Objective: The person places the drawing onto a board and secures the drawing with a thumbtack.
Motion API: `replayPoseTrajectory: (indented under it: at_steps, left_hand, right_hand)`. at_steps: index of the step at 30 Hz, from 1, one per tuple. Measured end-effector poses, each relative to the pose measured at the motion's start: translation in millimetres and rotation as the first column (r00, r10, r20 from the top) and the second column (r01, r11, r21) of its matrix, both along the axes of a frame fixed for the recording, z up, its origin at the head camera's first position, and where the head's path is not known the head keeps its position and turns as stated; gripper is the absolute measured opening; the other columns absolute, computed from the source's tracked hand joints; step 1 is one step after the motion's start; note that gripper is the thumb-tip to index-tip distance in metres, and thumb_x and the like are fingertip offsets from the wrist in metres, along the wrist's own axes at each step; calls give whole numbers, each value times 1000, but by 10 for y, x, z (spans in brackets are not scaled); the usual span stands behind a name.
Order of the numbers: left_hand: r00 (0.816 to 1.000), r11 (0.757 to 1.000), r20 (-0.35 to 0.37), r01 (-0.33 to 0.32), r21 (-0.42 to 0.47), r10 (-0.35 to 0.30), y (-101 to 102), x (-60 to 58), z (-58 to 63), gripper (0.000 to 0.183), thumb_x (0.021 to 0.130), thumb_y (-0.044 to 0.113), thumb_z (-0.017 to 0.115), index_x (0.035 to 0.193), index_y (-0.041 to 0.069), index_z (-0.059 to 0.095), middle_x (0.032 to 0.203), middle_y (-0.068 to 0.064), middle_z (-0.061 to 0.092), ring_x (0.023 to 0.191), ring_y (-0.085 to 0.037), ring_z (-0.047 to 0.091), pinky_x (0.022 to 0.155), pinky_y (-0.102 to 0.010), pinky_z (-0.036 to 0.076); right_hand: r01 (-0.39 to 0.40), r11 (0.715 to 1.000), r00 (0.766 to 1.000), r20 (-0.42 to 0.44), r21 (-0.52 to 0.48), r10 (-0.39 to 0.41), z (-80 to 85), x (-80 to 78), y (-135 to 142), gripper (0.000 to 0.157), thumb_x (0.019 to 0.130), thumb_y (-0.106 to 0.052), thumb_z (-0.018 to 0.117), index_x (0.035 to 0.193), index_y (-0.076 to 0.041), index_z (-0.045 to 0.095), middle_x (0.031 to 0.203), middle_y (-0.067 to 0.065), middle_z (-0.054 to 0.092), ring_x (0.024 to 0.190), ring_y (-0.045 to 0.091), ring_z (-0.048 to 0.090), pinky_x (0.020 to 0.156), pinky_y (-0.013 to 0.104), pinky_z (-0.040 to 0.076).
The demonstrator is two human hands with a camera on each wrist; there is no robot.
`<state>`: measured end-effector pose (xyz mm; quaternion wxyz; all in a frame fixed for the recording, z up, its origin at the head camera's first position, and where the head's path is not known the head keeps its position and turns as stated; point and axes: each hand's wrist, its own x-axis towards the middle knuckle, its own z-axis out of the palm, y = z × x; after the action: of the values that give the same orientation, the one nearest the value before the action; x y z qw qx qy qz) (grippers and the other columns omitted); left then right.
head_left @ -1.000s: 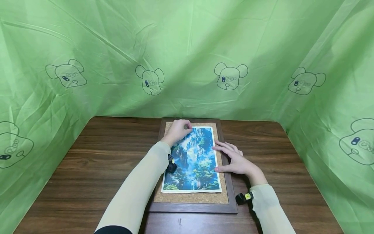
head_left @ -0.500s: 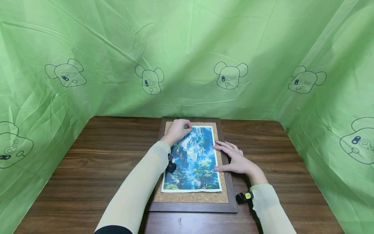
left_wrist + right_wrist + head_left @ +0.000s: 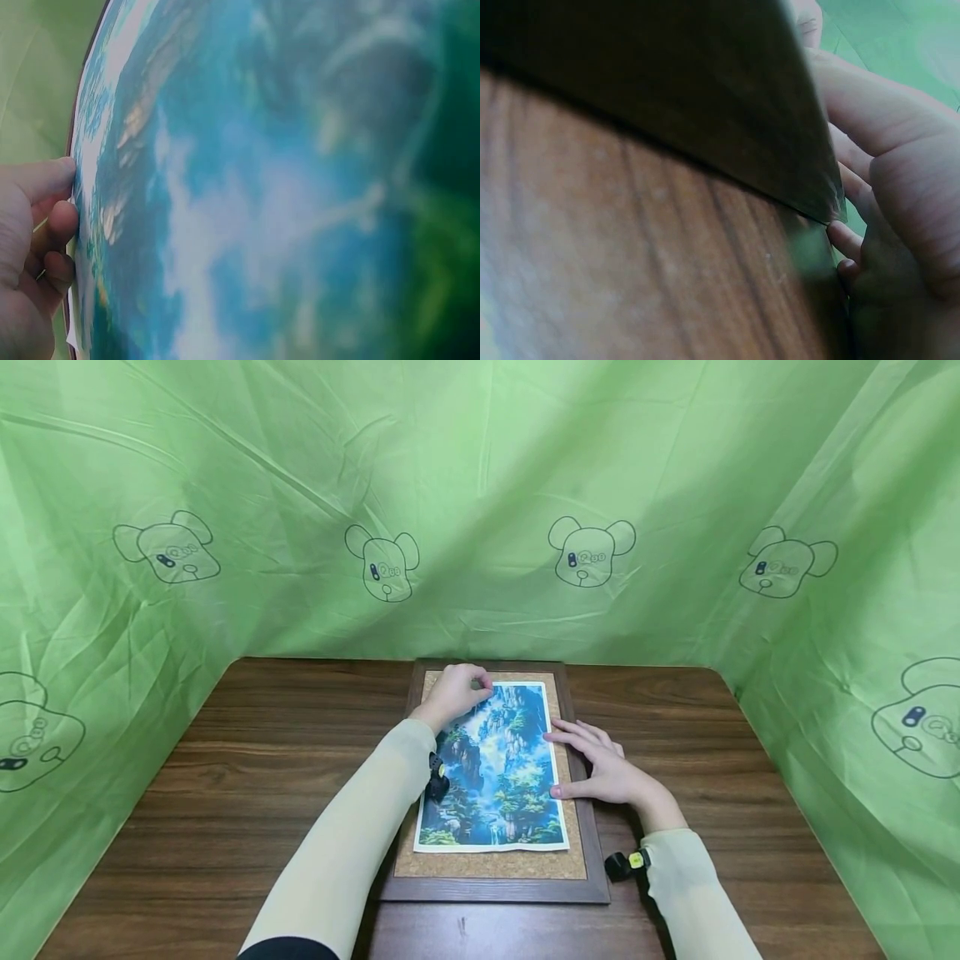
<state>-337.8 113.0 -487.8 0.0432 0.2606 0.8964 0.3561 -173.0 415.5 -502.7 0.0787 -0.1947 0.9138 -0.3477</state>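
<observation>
A landscape print [image 3: 498, 777] in blue and green with a white border lies on a corkboard [image 3: 487, 866] with a dark wooden frame. My left hand [image 3: 453, 695] bends over the board's upper left, thumb and forefinger pinching at the print's top edge. What lies between those fingertips is too small to make out. Close up in the left wrist view, the left hand's thumb and curled fingers meet the edge of the print. With fingers spread and fairly straight, my right hand [image 3: 600, 768] rests across the right side of the frame, fingertips touching the print's right border.
The board lies on a brown wooden table [image 3: 285, 760], its far end close to a green curtain [image 3: 480, 460] printed with bear-head outlines. This curtain encloses the back and both sides. Small black wrist cameras sit on both wrists.
</observation>
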Motion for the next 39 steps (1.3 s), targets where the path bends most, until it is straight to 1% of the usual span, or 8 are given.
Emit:
replayPoseTrajectory:
  at_steps: [3,9,15,21,29,32,37,39]
  left_hand:
    - [1000,1000,4,1,-6,-1,-4,-4,2,7,106,18,76,105,14,82,108,0,77,95,-20,70,91,-42,58]
    - [1000,999,-30,4,-33,-5,-6,-6,10,9,106,19,77,104,13,84,118,-6,77,110,-24,70,98,-45,58]
    - [999,999,-43,1,-53,-3,-4,-12,0,10,106,20,77,103,13,85,118,-6,76,109,-24,71,97,-43,58]
    - [1000,998,-16,11,-55,-11,9,-9,15,9,105,20,78,104,13,84,118,-6,75,109,-24,70,98,-44,58]
    - [999,999,52,11,-33,-9,4,26,34,10,105,22,78,105,14,83,121,-5,65,107,-24,63,96,-44,56]
    - [998,999,64,13,-30,-11,7,34,40,10,106,22,78,105,14,83,120,-5,63,105,-23,62,95,-44,55]
    - [996,999,80,29,-28,-26,4,45,45,10,106,21,76,109,13,82,122,-6,61,104,-23,61,94,-43,55]
    - [996,999,81,39,-37,-36,4,54,38,14,107,24,75,112,13,82,122,-6,60,105,-23,58,94,-43,54]
  right_hand:
    - [0,1000,1000,-1,0,0,-2,0,-1,90,88,-54,90,164,-27,51,181,-3,23,166,44,6,117,83,7]
    - [4,1000,1000,-7,-8,-4,-13,-2,-4,90,87,-53,91,164,-28,52,181,-2,24,166,44,6,117,83,6]
    - [8,1000,1000,-11,-7,-8,-24,-1,-11,90,86,-54,92,164,-29,52,181,-3,24,166,44,5,117,83,6]
    - [8,1000,1000,-12,-3,-8,-30,0,11,90,87,-54,91,164,-30,52,181,-3,24,166,44,6,116,83,7]
    - [8,1000,1000,-12,6,-8,-42,9,38,90,87,-55,91,164,-31,51,181,-3,24,166,44,5,117,82,8]
    - [11,1000,1000,-7,5,-11,-38,19,39,90,87,-55,91,164,-31,51,181,-2,24,166,43,5,117,82,8]
    - [9,1000,1000,16,19,-9,7,27,26,91,87,-55,91,165,-29,50,182,-2,23,166,44,5,117,83,7]
    - [5,999,999,38,38,-6,52,32,17,93,88,-56,90,166,-28,48,182,-1,21,166,44,5,117,85,7]
